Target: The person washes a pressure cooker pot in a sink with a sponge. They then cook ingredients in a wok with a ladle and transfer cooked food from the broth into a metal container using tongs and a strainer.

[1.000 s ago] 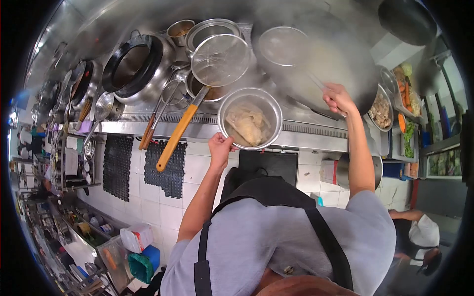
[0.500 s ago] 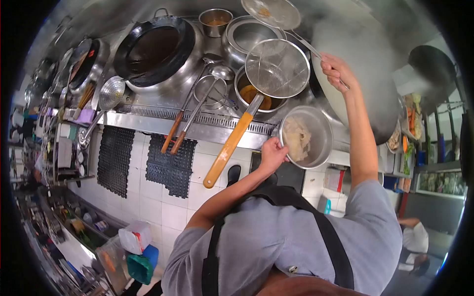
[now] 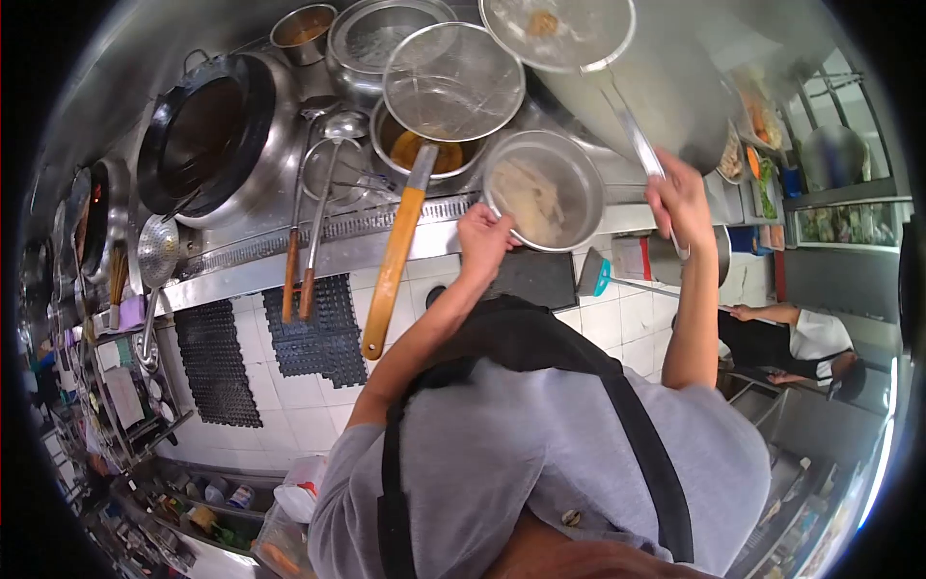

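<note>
My right hand is closed round the metal handle of a mesh strainer, whose bowl hangs over the big steaming wok. A small brown clump lies in its mesh. My left hand pinches the near-left rim of a steel pot, fingers at its edge. Inside the pot are pale, flat strips that I cannot identify. Just left of it, a wooden-handled strainer rests across a pot of brown liquid.
A black wok of dark liquid stands on the left. Ladles and a perforated skimmer lie along the steel counter edge. Black mats cover part of the tiled floor. Another person is at the right with a broom.
The view has shifted, so the stove appears further left and up. The strainer in my right hand has come closer, its handle now steeper. More of the other person shows.
</note>
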A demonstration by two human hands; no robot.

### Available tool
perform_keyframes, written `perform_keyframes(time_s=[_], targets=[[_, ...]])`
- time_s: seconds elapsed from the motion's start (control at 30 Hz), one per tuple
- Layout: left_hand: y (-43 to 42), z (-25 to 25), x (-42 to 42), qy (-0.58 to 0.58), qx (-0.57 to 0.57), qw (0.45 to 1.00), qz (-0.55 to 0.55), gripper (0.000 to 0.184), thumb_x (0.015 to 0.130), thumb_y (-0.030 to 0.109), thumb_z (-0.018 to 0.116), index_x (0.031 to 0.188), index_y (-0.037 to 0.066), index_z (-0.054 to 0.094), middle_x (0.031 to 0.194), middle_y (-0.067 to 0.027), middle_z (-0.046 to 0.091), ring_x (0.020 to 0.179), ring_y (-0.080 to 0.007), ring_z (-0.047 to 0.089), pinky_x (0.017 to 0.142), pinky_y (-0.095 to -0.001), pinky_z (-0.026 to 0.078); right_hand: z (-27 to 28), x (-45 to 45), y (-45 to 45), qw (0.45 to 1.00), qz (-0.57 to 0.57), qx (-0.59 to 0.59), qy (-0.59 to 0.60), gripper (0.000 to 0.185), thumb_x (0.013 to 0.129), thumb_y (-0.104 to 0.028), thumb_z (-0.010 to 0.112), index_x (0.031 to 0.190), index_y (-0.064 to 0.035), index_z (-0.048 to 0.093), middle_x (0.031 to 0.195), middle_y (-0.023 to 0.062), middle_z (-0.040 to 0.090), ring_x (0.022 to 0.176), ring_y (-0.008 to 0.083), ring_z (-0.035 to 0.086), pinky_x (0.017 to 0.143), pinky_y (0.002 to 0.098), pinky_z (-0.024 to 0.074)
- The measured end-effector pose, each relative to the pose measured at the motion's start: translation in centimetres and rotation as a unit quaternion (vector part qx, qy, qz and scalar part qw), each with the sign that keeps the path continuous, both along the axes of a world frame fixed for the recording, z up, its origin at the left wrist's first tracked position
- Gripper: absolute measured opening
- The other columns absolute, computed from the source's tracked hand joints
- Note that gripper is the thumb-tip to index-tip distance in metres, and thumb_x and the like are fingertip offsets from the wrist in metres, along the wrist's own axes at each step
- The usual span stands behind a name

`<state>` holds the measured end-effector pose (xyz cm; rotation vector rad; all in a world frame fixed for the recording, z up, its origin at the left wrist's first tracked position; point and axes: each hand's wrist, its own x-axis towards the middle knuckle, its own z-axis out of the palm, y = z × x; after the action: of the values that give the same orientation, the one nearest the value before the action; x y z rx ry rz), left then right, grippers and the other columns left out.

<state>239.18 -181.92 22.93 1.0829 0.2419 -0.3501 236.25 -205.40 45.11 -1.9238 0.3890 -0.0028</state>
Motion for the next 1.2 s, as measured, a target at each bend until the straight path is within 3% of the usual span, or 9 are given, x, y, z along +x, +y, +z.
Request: perform_keyframes(time_s=[0.2, 0.47, 0.6, 0.8, 0.9, 0.93, 0.97, 1.03, 1.2], targets=[[0.3, -0.1, 0.0, -0.013, 0.028, 1.0, -0.003, 0.024, 0.08, 0.0, 0.068, 0.072, 0.006, 0.046, 0.061, -0.0052, 0.057, 0.045, -0.0139, 0.062, 0.039, -0.0226, 0.047, -0.9, -14.5, -4.2, 0.998, -0.025, -0.007, 0.062, 0.052, 0.097, -0.004, 0.053, 0.148, 0.001, 0.043, 0.06, -0.0007, 0.052, 0.038, 0.005, 0.039, 0.036, 0.021, 0.0328], [0.0, -0.3, 0.1, -0.004, 0.021, 1.0, 0.001, 0.022, 0.081, -0.001, 0.067, 0.074, 0.005, 0.047, 0.062, -0.0078, 0.061, 0.045, -0.0151, 0.062, 0.038, -0.0247, 0.047, -0.9, -12.2, -7.1, 0.993, -0.061, 0.084, 0.053, 0.051, 0.097, -0.004, 0.053, 0.147, 0.0031, 0.042, 0.06, 0.0014, 0.052, 0.036, 0.0049, 0.038, 0.031, 0.0218, 0.0305], [0.0, -0.7, 0.3, 0.002, 0.018, 1.0, -0.002, 0.024, 0.083, 0.001, 0.069, 0.073, 0.007, 0.048, 0.06, -0.0086, 0.062, 0.047, -0.0147, 0.063, 0.04, -0.0255, 0.049, 0.5, -2.1, -3.5, 0.991, 0.006, 0.127, 0.035, 0.049, 0.1, -0.012, 0.054, 0.145, 0.0059, 0.043, 0.056, -0.0017, 0.046, 0.034, 0.0039, 0.036, 0.029, 0.0213, 0.0273], [0.2, -0.9, -0.7, -0.013, -0.026, 1.0, -0.009, 0.028, 0.084, 0.0, 0.07, 0.071, 0.006, 0.046, 0.059, -0.0076, 0.06, 0.046, -0.0144, 0.063, 0.038, -0.026, 0.048, 2.0, 20.6, 10.5, 0.969, 0.186, -0.071, -0.145, 0.053, 0.092, -0.007, 0.051, 0.145, 0.0025, 0.047, 0.061, 0.0007, 0.051, 0.042, 0.006, 0.042, 0.038, 0.0247, 0.0338], [0.5, -1.0, -1.0, -0.021, -0.015, 1.0, -0.014, 0.029, 0.085, 0.001, 0.07, 0.071, 0.005, 0.046, 0.059, -0.007, 0.059, 0.047, -0.0139, 0.063, 0.039, -0.0253, 0.048, -2.4, 34.4, 17.8, 0.847, 0.18, -0.327, -0.378, 0.053, 0.091, -0.012, 0.053, 0.145, -0.0115, 0.052, 0.076, 0.0152, 0.068, 0.06, 0.0276, 0.063, 0.06, 0.039, 0.0528], [0.6, -0.8, -1.2, -0.023, -0.007, 1.0, -0.019, 0.03, 0.086, 0.001, 0.071, 0.07, 0.005, 0.046, 0.059, -0.0068, 0.059, 0.047, -0.0138, 0.064, 0.039, -0.0247, 0.048, -5.4, 38.8, 20.3, 0.795, 0.16, -0.349, -0.47, 0.053, 0.092, -0.016, 0.055, 0.144, -0.0156, 0.051, 0.09, 0.0208, 0.07, 0.082, 0.0385, 0.068, 0.079, 0.0463, 0.0539], [0.8, -0.8, -1.4, -0.025, 0.012, 0.999, -0.022, 0.03, 0.086, 0.001, 0.071, 0.07, 0.005, 0.045, 0.059, -0.0065, 0.059, 0.048, -0.0134, 0.063, 0.039, -0.025, 0.048, -6.1, 40.2, 23.6, 0.843, 0.178, -0.38, -0.337, 0.049, 0.094, -0.016, 0.053, 0.143, -0.0123, 0.052, 0.098, 0.0237, 0.07, 0.094, 0.0419, 0.067, 0.083, 0.0497, 0.0528], [1.0, -0.5, -1.5, -0.029, 0.049, 0.998, -0.031, 0.03, 0.085, 0.001, 0.07, 0.069, 0.005, 0.045, 0.058, -0.0057, 0.058, 0.048, -0.0125, 0.063, 0.039, -0.0254, 0.047, -11.9, 44.8, 27.9, 0.818, 0.206, -0.491, -0.217, 0.047, 0.095, -0.011, 0.048, 0.141, -0.0094, 0.052, 0.104, 0.0243, 0.069, 0.101, 0.0421, 0.066, 0.086, 0.0503, 0.0531], [2.0, 0.1, -1.4, -0.049, 0.048, 0.997, -0.032, 0.028, 0.083, 0.0, 0.069, 0.068, 0.003, 0.046, 0.059, -0.0041, 0.055, 0.049, -0.0134, 0.062, 0.04, -0.029, 0.048, -14.3, 46.6, 29.7, 0.787, 0.275, -0.526, -0.167, 0.04, 0.091, -0.004, 0.053, 0.13, -0.0015, 0.058, 0.11, 0.0261, 0.069, 0.106, 0.0444, 0.066, 0.089, 0.0514, 0.0549]])
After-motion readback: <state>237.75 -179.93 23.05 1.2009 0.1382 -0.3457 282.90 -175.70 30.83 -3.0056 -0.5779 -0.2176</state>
